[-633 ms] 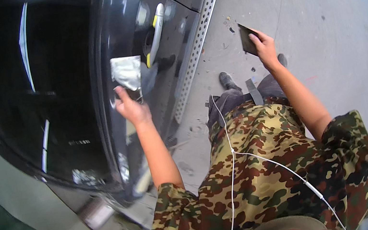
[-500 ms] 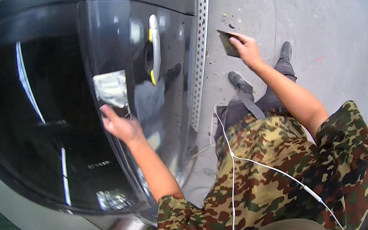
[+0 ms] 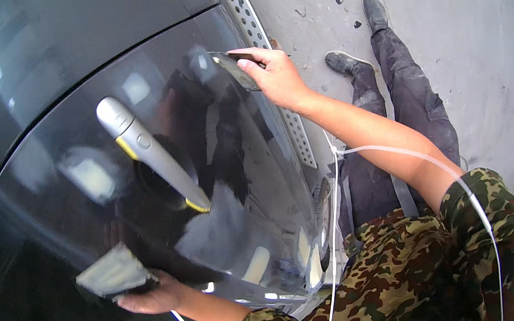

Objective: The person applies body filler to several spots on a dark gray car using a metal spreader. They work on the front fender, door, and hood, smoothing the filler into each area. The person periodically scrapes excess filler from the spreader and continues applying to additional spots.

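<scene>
My left hand holds a flat square plate smeared with pale grey filler, over the lower left of the dark car door. My right hand grips a thin dark spreader at the door, near a hazy patch close to its right part; whether the blade touches is unclear. Between my hands lies the silver door handle, edged in yellow. Pale patches show on the paint around it.
A perforated metal running board runs along the door's right side. My legs and shoes are on the grey floor, which has scattered specks and scraps. A white earphone cable hangs from my body across my right forearm.
My view has moved closer over the door. My right hand and spreader have gone from over the floor onto the door; my left hand with the plate has moved lower in view.
</scene>
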The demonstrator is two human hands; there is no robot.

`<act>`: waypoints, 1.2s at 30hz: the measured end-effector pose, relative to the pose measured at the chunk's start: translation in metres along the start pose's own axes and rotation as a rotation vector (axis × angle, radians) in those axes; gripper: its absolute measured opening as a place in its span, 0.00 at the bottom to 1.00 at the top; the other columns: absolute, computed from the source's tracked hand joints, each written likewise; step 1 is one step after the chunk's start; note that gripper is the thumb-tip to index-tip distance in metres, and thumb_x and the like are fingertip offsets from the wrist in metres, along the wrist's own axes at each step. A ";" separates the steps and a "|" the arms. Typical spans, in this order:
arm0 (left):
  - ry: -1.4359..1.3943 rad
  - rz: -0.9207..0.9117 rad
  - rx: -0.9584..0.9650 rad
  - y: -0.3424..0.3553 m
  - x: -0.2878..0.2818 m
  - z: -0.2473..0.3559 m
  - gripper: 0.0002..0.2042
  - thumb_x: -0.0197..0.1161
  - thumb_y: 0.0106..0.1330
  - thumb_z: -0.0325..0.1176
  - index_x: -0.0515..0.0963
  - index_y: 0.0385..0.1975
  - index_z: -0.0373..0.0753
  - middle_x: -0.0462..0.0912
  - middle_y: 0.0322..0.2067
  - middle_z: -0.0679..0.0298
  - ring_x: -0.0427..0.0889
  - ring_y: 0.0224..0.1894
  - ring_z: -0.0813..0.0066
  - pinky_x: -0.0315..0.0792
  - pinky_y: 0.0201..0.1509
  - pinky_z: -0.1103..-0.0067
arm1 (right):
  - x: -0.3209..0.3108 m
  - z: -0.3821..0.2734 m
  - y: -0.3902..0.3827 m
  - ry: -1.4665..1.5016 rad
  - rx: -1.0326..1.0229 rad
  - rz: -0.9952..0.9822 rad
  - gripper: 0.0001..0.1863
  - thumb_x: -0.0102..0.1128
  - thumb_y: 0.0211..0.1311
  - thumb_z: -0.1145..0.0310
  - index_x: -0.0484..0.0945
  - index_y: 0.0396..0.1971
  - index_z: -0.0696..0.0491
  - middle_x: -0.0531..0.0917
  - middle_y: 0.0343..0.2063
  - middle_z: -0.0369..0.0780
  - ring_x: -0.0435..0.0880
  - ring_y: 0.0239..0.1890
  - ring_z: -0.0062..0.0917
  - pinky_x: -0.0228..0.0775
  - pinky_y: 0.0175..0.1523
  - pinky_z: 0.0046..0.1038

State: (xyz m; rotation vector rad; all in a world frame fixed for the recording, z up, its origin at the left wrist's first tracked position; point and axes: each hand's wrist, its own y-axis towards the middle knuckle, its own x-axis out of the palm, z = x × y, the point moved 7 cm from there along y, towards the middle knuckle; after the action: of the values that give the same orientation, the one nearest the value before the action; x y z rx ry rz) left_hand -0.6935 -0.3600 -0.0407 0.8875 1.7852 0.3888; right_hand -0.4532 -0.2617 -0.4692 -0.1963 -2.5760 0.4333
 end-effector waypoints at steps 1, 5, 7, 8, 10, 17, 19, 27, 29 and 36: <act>-0.002 -0.068 0.044 -0.004 0.011 -0.001 0.33 0.68 0.69 0.30 0.61 0.70 0.26 0.71 0.65 0.44 0.76 0.64 0.50 0.72 0.68 0.64 | -0.003 0.011 0.009 0.007 0.024 0.071 0.15 0.58 0.73 0.71 0.83 0.55 0.59 0.89 0.45 0.40 0.83 0.46 0.19 0.75 0.55 0.25; -0.007 -0.159 0.165 -0.008 0.030 0.009 0.37 0.65 0.69 0.21 0.53 0.75 0.30 0.67 0.69 0.47 0.74 0.66 0.55 0.71 0.70 0.67 | 0.006 0.040 0.028 -0.023 0.052 0.103 0.16 0.57 0.73 0.71 0.83 0.55 0.58 0.89 0.46 0.41 0.84 0.47 0.20 0.75 0.55 0.25; -0.081 -0.233 0.186 -0.003 0.036 0.017 0.36 0.61 0.71 0.18 0.51 0.76 0.33 0.67 0.70 0.51 0.74 0.66 0.59 0.72 0.69 0.69 | 0.012 0.048 0.031 -0.046 0.062 0.113 0.16 0.57 0.72 0.71 0.83 0.55 0.59 0.89 0.46 0.42 0.85 0.46 0.21 0.75 0.55 0.25; -0.176 -0.193 0.091 0.002 0.033 0.015 0.33 0.59 0.73 0.21 0.53 0.76 0.32 0.66 0.70 0.51 0.73 0.66 0.59 0.70 0.70 0.69 | 0.013 0.051 0.031 -0.038 0.057 0.149 0.16 0.57 0.72 0.71 0.83 0.55 0.59 0.90 0.45 0.42 0.85 0.46 0.21 0.75 0.54 0.26; -0.696 -0.256 -0.130 0.007 0.038 0.012 0.28 0.55 0.78 0.29 0.56 0.75 0.31 0.65 0.71 0.51 0.72 0.68 0.60 0.67 0.73 0.70 | 0.017 0.057 0.033 -0.035 0.093 0.167 0.16 0.57 0.72 0.71 0.83 0.54 0.59 0.90 0.45 0.42 0.86 0.46 0.21 0.76 0.54 0.26; -0.971 -0.144 -0.522 0.005 0.052 0.010 0.23 0.50 0.82 0.39 0.65 0.72 0.37 0.71 0.68 0.57 0.78 0.60 0.74 0.76 0.60 0.83 | 0.024 0.053 0.044 -0.147 0.055 0.227 0.15 0.58 0.70 0.72 0.84 0.53 0.59 0.89 0.44 0.46 0.88 0.43 0.25 0.77 0.51 0.26; -1.119 -0.107 -0.614 0.005 0.057 0.012 0.23 0.51 0.81 0.42 0.67 0.70 0.36 0.75 0.65 0.58 0.81 0.56 0.74 0.79 0.54 0.84 | 0.025 0.048 0.045 -0.140 0.053 0.256 0.15 0.59 0.69 0.72 0.84 0.52 0.58 0.89 0.44 0.46 0.88 0.42 0.28 0.77 0.50 0.26; -1.112 -0.057 -0.649 0.011 0.054 0.012 0.23 0.52 0.81 0.44 0.70 0.66 0.35 0.79 0.59 0.60 0.82 0.51 0.75 0.78 0.50 0.85 | 0.042 0.009 0.023 -0.263 -0.149 0.262 0.15 0.63 0.62 0.74 0.86 0.49 0.53 0.87 0.46 0.44 0.88 0.44 0.39 0.80 0.49 0.33; -0.983 -0.046 -0.617 0.011 0.048 0.008 0.23 0.52 0.81 0.44 0.70 0.66 0.34 0.79 0.60 0.60 0.81 0.53 0.74 0.76 0.53 0.85 | 0.042 0.008 0.018 -0.182 -0.137 0.236 0.15 0.61 0.64 0.74 0.86 0.49 0.54 0.87 0.47 0.44 0.89 0.44 0.40 0.80 0.50 0.33; -0.812 -0.060 -0.545 0.005 0.042 -0.004 0.24 0.53 0.80 0.44 0.68 0.68 0.35 0.74 0.65 0.59 0.78 0.59 0.72 0.73 0.60 0.82 | 0.009 0.034 0.035 -0.180 0.103 0.397 0.15 0.57 0.67 0.73 0.85 0.50 0.58 0.88 0.42 0.50 0.89 0.43 0.38 0.78 0.50 0.33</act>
State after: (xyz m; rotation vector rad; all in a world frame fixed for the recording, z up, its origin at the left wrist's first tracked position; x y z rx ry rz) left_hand -0.7024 -0.3253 -0.0635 0.4869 0.8854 0.3759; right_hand -0.4769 -0.2363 -0.5048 -0.6647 -2.6794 0.7563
